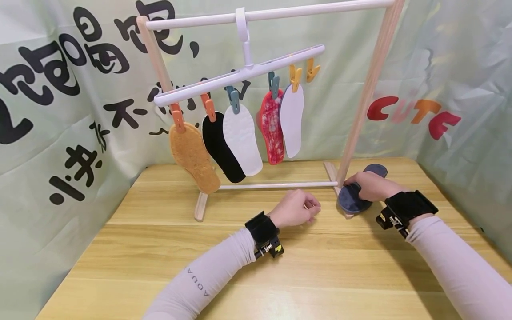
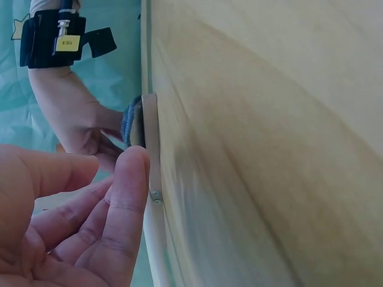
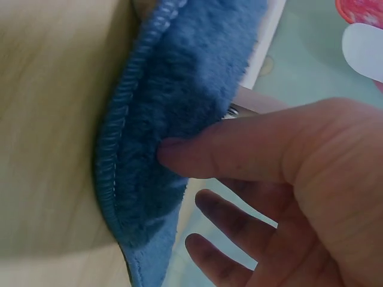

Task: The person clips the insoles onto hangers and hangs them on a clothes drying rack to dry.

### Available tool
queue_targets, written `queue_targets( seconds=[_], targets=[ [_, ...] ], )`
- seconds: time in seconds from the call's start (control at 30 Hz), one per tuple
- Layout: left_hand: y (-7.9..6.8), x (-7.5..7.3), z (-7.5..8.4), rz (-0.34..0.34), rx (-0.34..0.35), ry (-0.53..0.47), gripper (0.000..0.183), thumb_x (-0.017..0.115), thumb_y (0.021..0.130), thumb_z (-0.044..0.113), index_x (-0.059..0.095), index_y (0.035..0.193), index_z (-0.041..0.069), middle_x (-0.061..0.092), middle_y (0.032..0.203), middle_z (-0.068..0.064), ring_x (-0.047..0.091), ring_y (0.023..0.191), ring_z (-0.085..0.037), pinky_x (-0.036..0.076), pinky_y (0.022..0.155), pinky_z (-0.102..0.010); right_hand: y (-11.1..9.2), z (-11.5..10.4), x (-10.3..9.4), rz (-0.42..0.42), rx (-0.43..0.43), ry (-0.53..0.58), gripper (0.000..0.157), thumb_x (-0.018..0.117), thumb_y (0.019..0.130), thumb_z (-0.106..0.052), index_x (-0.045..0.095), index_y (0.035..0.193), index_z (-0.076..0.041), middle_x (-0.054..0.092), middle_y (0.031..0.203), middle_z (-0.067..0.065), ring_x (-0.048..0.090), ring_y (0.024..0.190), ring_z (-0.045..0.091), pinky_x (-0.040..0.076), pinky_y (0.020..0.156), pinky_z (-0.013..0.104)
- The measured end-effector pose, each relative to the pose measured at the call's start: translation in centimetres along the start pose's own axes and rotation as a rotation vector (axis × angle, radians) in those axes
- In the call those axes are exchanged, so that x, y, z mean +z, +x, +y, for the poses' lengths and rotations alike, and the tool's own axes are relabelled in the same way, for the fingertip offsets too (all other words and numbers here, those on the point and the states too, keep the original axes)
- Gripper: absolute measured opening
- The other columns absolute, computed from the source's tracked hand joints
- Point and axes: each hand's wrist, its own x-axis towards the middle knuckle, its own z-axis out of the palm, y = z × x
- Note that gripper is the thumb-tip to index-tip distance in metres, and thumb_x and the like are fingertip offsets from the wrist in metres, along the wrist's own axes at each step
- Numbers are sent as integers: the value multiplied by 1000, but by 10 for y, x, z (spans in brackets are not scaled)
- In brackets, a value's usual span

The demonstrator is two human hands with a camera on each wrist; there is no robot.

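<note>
A dark blue insole (image 1: 353, 200) with a plush top and stitched edge lies at the right foot of a wooden rack. My right hand (image 1: 373, 186) pinches it near its middle; in the right wrist view the thumb presses on the plush side of the insole (image 3: 161, 101), and the index finger is mostly hidden behind it. My left hand (image 1: 294, 208) is held low over the table, left of the insole. Its fingers are loosely bent, with nothing between them, and the left wrist view shows the same hand (image 2: 78, 221) up close.
From the rack's top bar (image 1: 320, 8) hangs a tilted white clip hanger (image 1: 248, 73). Clips hold an orange-brown insole (image 1: 194, 155), a black one, a white insole (image 1: 242, 140), a red patterned insole (image 1: 273, 126) and a pale one. One yellow clip (image 1: 312, 70) at the right end bears nothing.
</note>
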Motion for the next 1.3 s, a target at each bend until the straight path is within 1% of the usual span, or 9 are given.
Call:
queue_targets(
  seconds=[0.27,0.43,0.6,0.7,0.83,0.9,1.03,1.2,1.3],
  targets=[
    [-2,1,-1,-14,-2,-12,16,69,105,14,79,110,4,79,85,-3,75,63,-10,56,57,-19,2,-2,3,-3,25,15,56,62,79,18,68,135,9,68,132,37,53,82,26,38,64,31],
    [-2,3,-3,-14,1,-25,14,69,104,13,79,109,4,78,82,-2,73,61,-9,56,55,-20,2,-5,3,-8,33,1,50,64,79,18,71,128,10,71,125,35,55,85,27,42,66,32],
    [-3,3,-4,-12,-16,-49,13,70,104,11,79,108,3,77,81,-2,74,62,-10,57,53,-21,-1,-5,2,3,-3,-16,42,67,78,18,75,118,10,75,115,30,59,86,26,45,69,35],
    [-3,4,-5,-10,-27,-46,13,70,104,11,79,108,3,76,81,-2,74,63,-9,57,53,-20,-5,-4,0,-1,0,-19,35,71,80,17,77,114,9,77,110,27,66,90,28,52,72,37],
    [-4,3,-4,-9,-35,-51,13,70,104,11,79,109,3,77,83,-3,74,63,-10,57,53,-20,-10,-3,-3,-11,10,-13,22,78,83,12,78,103,3,77,97,14,67,87,28,57,74,42],
    [-5,3,-4,-12,-37,-60,13,70,104,11,79,109,2,77,84,-5,74,63,-11,57,53,-21,-12,-2,-4,-5,6,-16,16,81,84,9,79,96,-1,75,90,7,64,81,23,56,73,42],
    [-6,2,-7,-18,-36,-71,14,70,104,11,79,110,2,78,86,-5,74,63,-10,58,54,-21,-17,-4,-6,25,-14,-30,11,85,85,1,78,89,-6,71,83,0,59,77,18,52,72,38],
    [-6,-1,-11,-26,-40,-68,14,70,103,7,77,112,0,78,86,-6,73,63,-9,58,55,-21,-21,-8,-10,70,-49,7,12,87,86,-7,76,86,-10,67,79,-4,54,75,15,48,72,34],
    [-7,-2,-12,-36,-48,-60,15,70,100,3,77,113,-2,79,84,-6,72,63,-9,58,55,-20,-23,-11,-12,78,-67,48,15,88,87,-9,73,83,-13,62,75,-6,50,73,13,43,71,30]
  ],
)
